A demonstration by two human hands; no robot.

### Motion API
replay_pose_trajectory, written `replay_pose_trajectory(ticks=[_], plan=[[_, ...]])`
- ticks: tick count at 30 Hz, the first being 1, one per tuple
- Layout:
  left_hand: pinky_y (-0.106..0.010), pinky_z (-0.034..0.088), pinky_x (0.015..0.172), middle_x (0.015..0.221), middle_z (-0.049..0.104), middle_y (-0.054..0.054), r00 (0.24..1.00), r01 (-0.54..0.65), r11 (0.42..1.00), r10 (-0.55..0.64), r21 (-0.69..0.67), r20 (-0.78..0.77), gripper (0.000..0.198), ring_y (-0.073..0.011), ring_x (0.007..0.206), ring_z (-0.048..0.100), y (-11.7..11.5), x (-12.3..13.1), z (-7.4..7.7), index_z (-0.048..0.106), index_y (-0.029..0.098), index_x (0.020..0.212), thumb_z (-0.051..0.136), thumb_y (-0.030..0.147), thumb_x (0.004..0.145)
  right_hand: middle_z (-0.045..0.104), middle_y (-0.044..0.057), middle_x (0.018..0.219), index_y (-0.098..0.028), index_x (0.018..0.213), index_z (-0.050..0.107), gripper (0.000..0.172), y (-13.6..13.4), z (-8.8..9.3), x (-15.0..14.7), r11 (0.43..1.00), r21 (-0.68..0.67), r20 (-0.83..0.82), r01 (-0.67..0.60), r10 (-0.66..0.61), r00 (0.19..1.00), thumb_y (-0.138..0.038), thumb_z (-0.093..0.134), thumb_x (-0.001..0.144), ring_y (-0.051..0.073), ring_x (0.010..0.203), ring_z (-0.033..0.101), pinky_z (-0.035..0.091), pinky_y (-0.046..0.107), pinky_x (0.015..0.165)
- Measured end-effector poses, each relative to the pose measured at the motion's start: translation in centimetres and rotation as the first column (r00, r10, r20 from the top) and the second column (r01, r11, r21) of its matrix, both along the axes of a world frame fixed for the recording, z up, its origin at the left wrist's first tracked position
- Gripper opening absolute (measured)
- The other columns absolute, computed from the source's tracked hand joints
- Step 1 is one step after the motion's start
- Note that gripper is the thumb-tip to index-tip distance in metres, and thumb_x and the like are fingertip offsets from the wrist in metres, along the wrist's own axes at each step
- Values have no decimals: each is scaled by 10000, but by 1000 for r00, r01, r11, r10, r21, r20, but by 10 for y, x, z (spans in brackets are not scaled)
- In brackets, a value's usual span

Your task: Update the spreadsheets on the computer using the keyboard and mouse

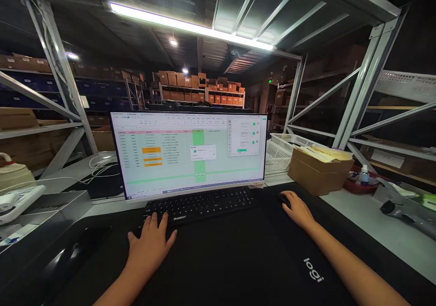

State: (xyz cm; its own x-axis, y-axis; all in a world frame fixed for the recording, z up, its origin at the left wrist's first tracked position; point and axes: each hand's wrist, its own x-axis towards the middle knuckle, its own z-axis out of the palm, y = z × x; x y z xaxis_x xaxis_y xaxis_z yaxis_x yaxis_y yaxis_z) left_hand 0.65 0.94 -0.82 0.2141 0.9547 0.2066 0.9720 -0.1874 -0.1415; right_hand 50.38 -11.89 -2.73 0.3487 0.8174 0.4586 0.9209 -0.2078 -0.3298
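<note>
My left hand (pixel 150 240) lies palm down with fingers spread, its fingertips at the lower left edge of a black keyboard (pixel 204 203). Off to the right, my right hand (pixel 297 208) is wrapped over a black computer mouse (pixel 283 199), which shows only in part. Both forearms rest over a black desk mat (pixel 218 260) with "logi" printed on it. Behind the keyboard stands a wide monitor (pixel 170 179); on it are a spreadsheet with orange and green cells, a small pop-up box and a chat-like window at the right.
A cardboard box (pixel 316 172) of papers and white plastic baskets (pixel 277 154) stand right of the monitor. Further right lie a spray bottle (pixel 364 175) and a grey handheld scanner (pixel 402 213). A grey tray (pixel 64 210) and a dark glossy object (pixel 68 256) are at left. Metal shelving surrounds the desk.
</note>
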Motion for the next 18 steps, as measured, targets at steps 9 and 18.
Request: replay_pose_trajectory(ticks=[9,18], plan=[[-720,288,1070,1593,328,-224,998,18,1000,-19,19,66,689,-392,1485,260,1,-1,-1,343,125,1516,266,444,910,550,66,1381,-271,1238,616,412,0,1,0,999,-35,12,30,-29,999,-305,468,855,218,1237,567,424,397,1082],[-691,314,1069,1602,309,-223,1000,0,1000,1,-9,19,663,-377,1486,268,-6,1,6,330,137,1522,272,434,932,557,68,1343,-248,1290,560,450,-1,2,-2,998,-37,16,46,-46,999,-314,460,856,220,1211,575,439,375,1055]])
